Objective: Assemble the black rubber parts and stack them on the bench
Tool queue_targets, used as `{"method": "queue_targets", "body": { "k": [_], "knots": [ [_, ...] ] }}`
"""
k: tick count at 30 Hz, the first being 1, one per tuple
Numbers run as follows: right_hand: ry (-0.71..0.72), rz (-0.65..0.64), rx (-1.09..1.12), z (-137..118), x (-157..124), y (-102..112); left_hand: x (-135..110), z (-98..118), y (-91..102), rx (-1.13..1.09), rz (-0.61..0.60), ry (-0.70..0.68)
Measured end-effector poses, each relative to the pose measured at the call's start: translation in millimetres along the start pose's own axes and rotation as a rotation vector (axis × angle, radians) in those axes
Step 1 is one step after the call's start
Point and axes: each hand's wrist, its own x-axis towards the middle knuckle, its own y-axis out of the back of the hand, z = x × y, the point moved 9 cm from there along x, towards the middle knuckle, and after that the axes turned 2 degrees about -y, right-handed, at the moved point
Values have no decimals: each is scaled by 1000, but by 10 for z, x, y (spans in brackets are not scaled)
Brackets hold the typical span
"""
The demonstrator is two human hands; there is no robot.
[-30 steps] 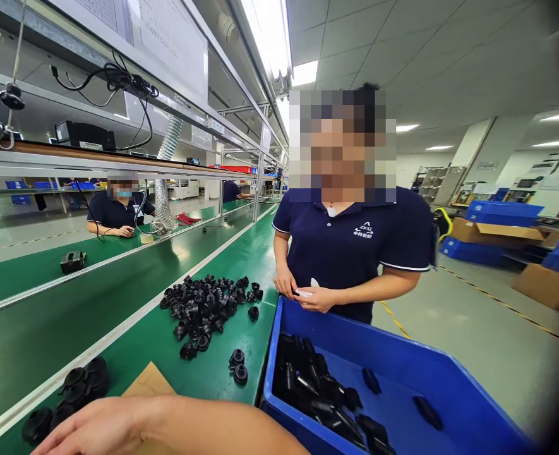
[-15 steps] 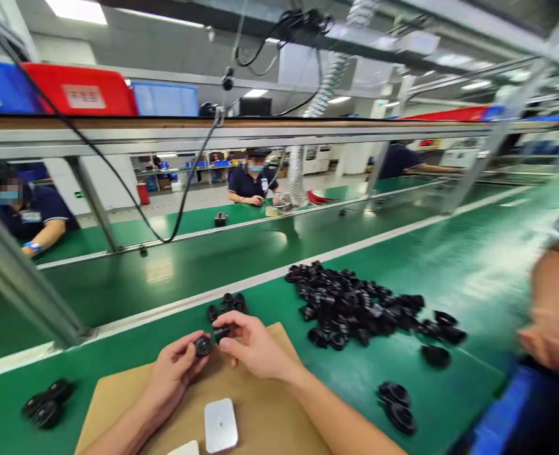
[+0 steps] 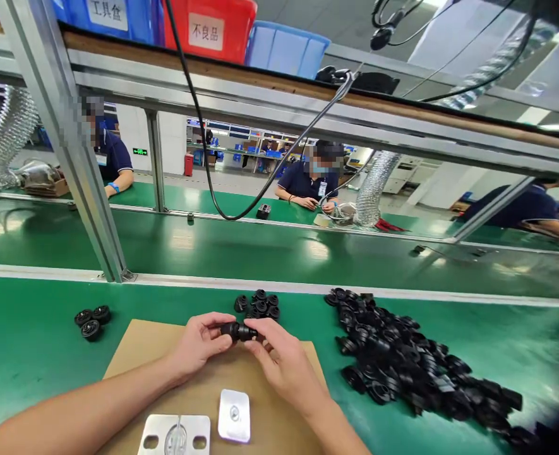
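My left hand [image 3: 198, 346] pinches a black round plastic part [image 3: 230, 329] between thumb and fingers. Meeting it end to end is a second black ribbed part [image 3: 246, 333], gripped by my right hand [image 3: 286, 363]. Whether the two are joined cannot be made out. Both hands are over a brown board [image 3: 203, 395]. Below them lie a small white plate [image 3: 234, 416] with a central mark and a silver metal fixture [image 3: 175, 436] with two slots and a round recess. Just beyond my fingers sits a cluster of small black round parts [image 3: 260, 304].
A big heap of black parts [image 3: 402, 354] spreads over the green bench on the right. Several black wheel-like parts [image 3: 91, 322] lie at left. A metal post [image 3: 71, 139] and a hanging cable [image 3: 198, 114] stand before me. Co-workers [image 3: 307, 183] sit across the bench.
The black parts, apart before, are now together end to end between my hands. My view has turned left and tilted, showing more of the metal fixture.
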Motion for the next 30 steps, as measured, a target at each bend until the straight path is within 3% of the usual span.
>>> {"method": "queue_targets", "body": {
  "k": [11, 30],
  "knots": [
    [-40, -82, 18, 49, -8, -102, -16, 53, -77, 42, -47, -22],
    [-40, -79, 28, 48, 6, -93, -28, 52, -73, 62, -32, -23]
  ]
}}
